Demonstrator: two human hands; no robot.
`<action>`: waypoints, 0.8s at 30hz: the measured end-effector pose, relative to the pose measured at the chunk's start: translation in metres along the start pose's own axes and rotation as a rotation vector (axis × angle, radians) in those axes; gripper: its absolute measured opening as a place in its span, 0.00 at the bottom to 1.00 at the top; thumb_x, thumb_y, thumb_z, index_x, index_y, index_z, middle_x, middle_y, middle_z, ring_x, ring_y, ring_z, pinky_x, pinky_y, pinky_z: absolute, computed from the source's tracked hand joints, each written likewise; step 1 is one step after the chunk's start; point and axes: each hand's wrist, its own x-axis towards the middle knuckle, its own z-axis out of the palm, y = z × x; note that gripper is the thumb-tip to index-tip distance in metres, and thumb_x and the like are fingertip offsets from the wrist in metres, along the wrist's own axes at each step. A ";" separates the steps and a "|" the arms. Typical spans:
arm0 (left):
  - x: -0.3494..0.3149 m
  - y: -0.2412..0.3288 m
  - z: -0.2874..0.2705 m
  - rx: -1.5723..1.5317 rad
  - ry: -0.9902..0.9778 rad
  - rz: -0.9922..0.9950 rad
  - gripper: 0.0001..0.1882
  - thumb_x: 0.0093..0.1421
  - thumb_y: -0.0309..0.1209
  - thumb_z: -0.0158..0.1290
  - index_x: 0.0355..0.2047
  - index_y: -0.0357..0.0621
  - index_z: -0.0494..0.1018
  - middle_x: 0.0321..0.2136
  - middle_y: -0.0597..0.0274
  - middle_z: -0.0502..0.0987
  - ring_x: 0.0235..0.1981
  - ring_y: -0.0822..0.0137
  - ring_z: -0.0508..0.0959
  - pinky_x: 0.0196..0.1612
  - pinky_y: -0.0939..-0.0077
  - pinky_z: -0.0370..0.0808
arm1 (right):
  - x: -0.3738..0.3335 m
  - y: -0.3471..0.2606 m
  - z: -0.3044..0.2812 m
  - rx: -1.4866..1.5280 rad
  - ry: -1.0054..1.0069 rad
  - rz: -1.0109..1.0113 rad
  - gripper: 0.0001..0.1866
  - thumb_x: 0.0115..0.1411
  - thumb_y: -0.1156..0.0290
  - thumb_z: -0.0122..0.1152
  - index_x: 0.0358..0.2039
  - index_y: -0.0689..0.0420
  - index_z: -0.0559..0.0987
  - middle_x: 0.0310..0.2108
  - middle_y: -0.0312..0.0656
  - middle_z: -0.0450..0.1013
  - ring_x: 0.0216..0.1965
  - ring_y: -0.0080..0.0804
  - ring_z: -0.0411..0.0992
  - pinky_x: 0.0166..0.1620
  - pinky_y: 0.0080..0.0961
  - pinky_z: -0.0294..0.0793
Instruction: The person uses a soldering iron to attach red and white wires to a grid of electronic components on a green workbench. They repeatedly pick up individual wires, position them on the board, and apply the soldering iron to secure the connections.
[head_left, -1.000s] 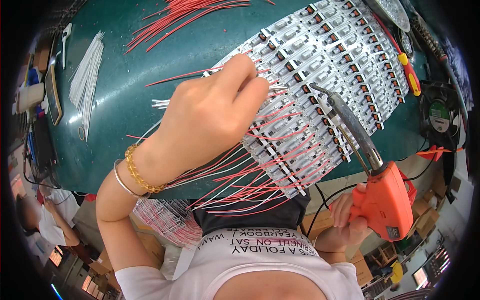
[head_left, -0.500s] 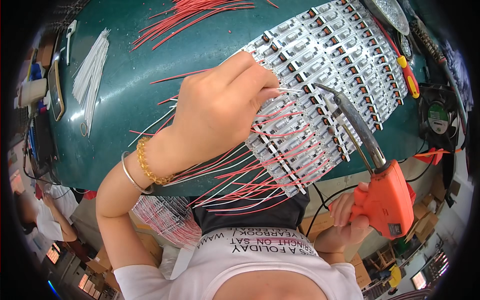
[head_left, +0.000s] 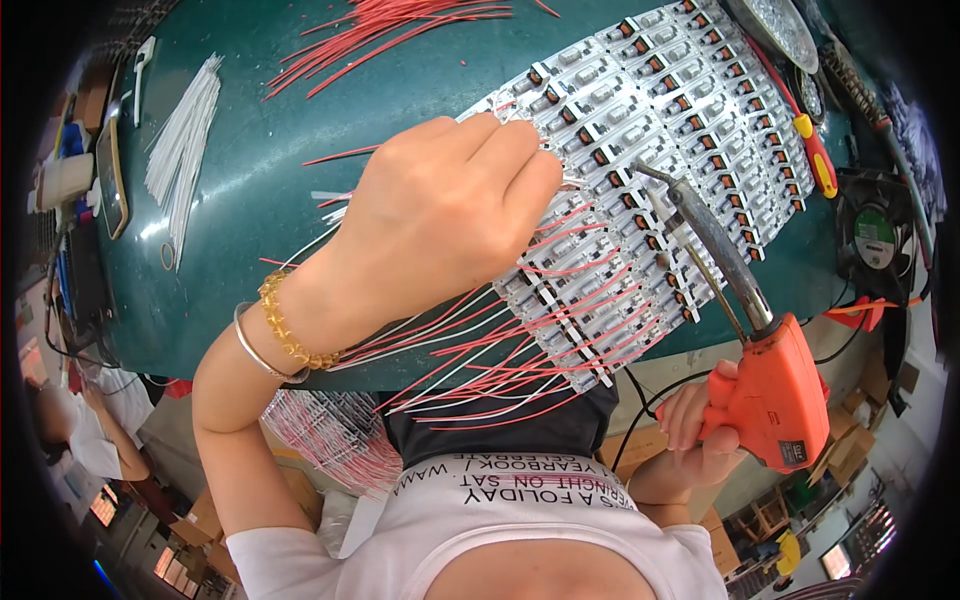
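Observation:
My left hand (head_left: 450, 195) is closed above the panel of small circuit boards (head_left: 622, 132), knuckles upward. A short white wire end (head_left: 573, 183) shows beside its fingertips; the rest of that wire is hidden by the hand. My right hand (head_left: 700, 425) is wrapped round the handle of an orange soldering gun (head_left: 778, 400). The bent tip (head_left: 652, 173) of the soldering gun hovers over the boards, a little right of my left fingers. Red and white wires (head_left: 480, 350) trail from the near rows of boards toward the table's front edge.
Loose red wires (head_left: 390, 35) lie at the back of the green table (head_left: 260, 180), and a bundle of white wires (head_left: 183, 160) lies at left near a phone (head_left: 112, 180). On the right are a red-and-yellow screwdriver (head_left: 818, 160), a metal dish (head_left: 778, 30) and a small fan (head_left: 873, 235).
My left hand has rolled over and shifted slightly, so its thumb and most of the white wire are now hidden. The soldering gun has barely moved.

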 end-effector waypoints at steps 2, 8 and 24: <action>-0.003 -0.002 0.009 -0.018 0.066 -0.025 0.10 0.44 0.21 0.61 0.27 0.42 0.73 0.24 0.61 0.74 0.22 0.62 0.72 0.24 0.69 0.68 | 0.000 0.001 -0.002 0.009 -0.006 -0.003 0.41 0.60 0.43 0.58 0.56 0.69 0.63 0.10 0.29 0.61 0.09 0.19 0.58 0.17 0.18 0.63; 0.002 0.004 0.009 -0.111 0.246 -0.154 0.10 0.46 0.20 0.62 0.28 0.42 0.74 0.25 0.63 0.75 0.30 0.60 0.73 0.37 0.68 0.65 | -0.002 0.000 0.001 0.012 0.035 -0.010 0.41 0.60 0.43 0.58 0.56 0.69 0.63 0.10 0.29 0.62 0.09 0.19 0.59 0.18 0.18 0.63; -0.005 0.030 0.013 -0.189 0.108 -0.337 0.07 0.43 0.22 0.62 0.21 0.44 0.74 0.19 0.67 0.72 0.31 0.62 0.70 0.40 0.67 0.61 | -0.029 0.033 -0.035 -0.101 -0.034 -0.066 0.42 0.59 0.38 0.56 0.54 0.68 0.67 0.11 0.29 0.63 0.12 0.20 0.61 0.20 0.20 0.64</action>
